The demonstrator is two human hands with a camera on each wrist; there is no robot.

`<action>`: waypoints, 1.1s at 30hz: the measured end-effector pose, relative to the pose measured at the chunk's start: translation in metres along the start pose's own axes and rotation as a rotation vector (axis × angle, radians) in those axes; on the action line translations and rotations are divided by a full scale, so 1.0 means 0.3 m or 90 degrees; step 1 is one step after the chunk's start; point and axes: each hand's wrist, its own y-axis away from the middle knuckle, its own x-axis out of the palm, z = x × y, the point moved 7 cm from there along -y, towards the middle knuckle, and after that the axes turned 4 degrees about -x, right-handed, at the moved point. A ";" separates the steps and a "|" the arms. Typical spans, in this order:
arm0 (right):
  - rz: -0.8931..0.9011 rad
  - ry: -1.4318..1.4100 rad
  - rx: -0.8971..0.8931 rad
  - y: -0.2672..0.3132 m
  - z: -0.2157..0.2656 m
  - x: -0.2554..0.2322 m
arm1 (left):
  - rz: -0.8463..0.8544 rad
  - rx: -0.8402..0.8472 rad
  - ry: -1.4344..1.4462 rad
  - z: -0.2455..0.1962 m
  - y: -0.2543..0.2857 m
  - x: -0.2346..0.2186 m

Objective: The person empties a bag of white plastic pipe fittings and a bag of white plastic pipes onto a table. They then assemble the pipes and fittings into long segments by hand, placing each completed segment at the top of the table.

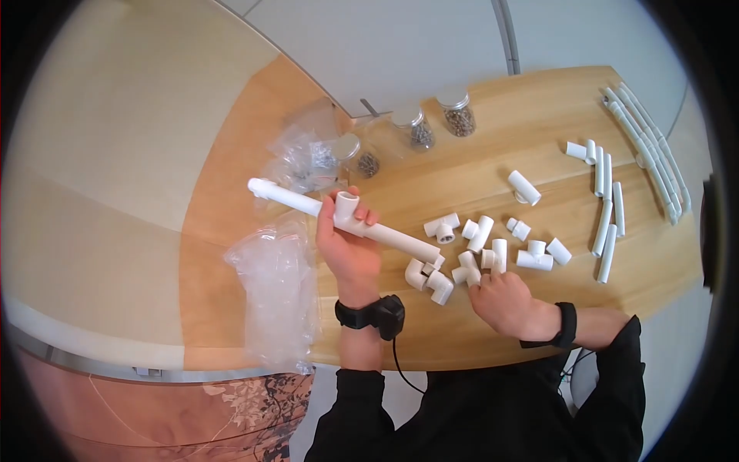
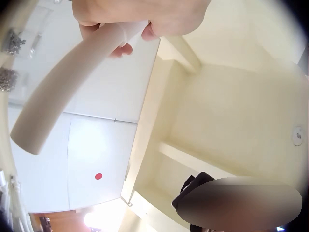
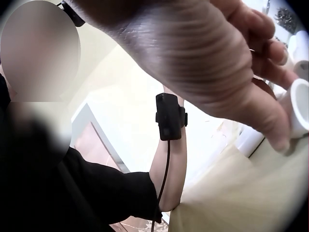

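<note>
My left hand (image 1: 350,250) grips a long white pipe (image 1: 400,241) by the tee fitting (image 1: 347,205) partway along it. The pipe slants across the head view, with a fitting on its far left end. In the left wrist view, the pipe's plain open end (image 2: 29,137) points away from the fingers. Low over the table, my right hand (image 1: 508,304) pinches a white tee fitting (image 1: 466,268) between thumb and fingers. The right wrist view shows the thumb against the fitting's round rim (image 3: 300,108). White elbow fittings (image 1: 439,286) lie just left of it.
Several loose tees and short fittings (image 1: 535,256) lie around the right hand. Short pipes (image 1: 606,200) and longer pipes (image 1: 647,150) are at the right. Jars of screws (image 1: 459,119) stand at the back, and clear plastic bags (image 1: 273,292) lie on the left.
</note>
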 end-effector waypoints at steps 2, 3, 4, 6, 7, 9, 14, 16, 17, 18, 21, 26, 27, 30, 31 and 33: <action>0.051 -0.044 -0.013 0.012 -0.019 -0.027 | -0.005 0.003 0.009 0.009 0.007 0.003; 0.048 -0.042 -0.013 0.022 -0.034 -0.071 | -0.014 0.001 0.021 0.011 0.008 0.001; -0.029 -0.115 0.035 0.035 -0.071 -0.154 | -0.014 0.002 0.021 0.009 0.009 0.007; -0.103 -0.185 0.086 0.068 -0.124 -0.248 | -0.053 -0.026 0.074 0.027 0.016 0.003; -0.253 -0.301 0.073 0.095 -0.146 -0.316 | -0.053 -0.031 0.076 0.030 0.017 0.002; -0.404 -0.412 0.073 0.128 -0.178 -0.360 | -0.040 -0.072 0.178 0.042 0.016 0.001; -0.693 -0.427 -0.144 0.143 -0.121 -0.368 | -0.006 -0.089 0.225 0.040 0.027 0.021; -0.663 -0.449 -0.125 0.123 -0.100 -0.340 | 0.009 -0.073 0.235 0.032 0.035 0.029; -0.651 -0.457 -0.119 0.104 -0.093 -0.315 | 0.007 -0.075 0.234 0.032 0.042 0.028; -0.639 -0.466 -0.113 0.089 -0.088 -0.297 | 0.039 -0.084 0.240 0.031 0.049 0.041; -0.622 -0.483 -0.080 0.071 -0.090 -0.273 | 0.067 -0.082 0.241 0.023 0.070 0.071; -0.571 -0.487 -0.067 0.048 -0.064 -0.243 | 0.084 -0.087 0.253 0.012 0.082 0.073; -0.579 -0.456 -0.073 0.050 -0.058 -0.254 | 0.084 -0.083 0.248 0.010 0.083 0.074; -0.540 -0.429 -0.069 0.038 -0.055 -0.254 | 0.096 -0.082 0.244 0.011 0.087 0.073; -0.539 -0.430 -0.069 0.035 -0.056 -0.253 | 0.108 -0.088 0.243 0.015 0.089 0.076; -0.520 -0.415 -0.078 0.032 -0.053 -0.241 | 0.143 -0.117 0.265 0.042 0.105 0.098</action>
